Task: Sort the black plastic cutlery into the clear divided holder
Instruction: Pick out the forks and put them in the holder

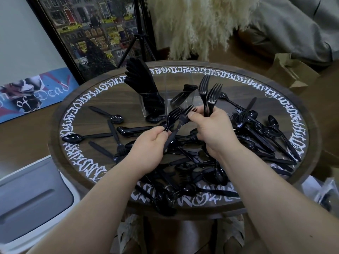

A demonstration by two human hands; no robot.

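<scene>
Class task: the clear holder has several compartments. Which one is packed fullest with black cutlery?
The leftmost compartment of the clear holder: a tall dense bundle stands in it, while the middle one holds only a few pieces.

A single head-worn camera looks forward and steeply down, close above the round dark wooden table with white lettering (183, 70). Both forearms reach in from the bottom edge.

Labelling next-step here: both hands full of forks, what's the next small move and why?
Probably pass the left hand's forks into the right hand's upright pair, then drop the bunch into the clear holder, where one section looks empty.
</scene>
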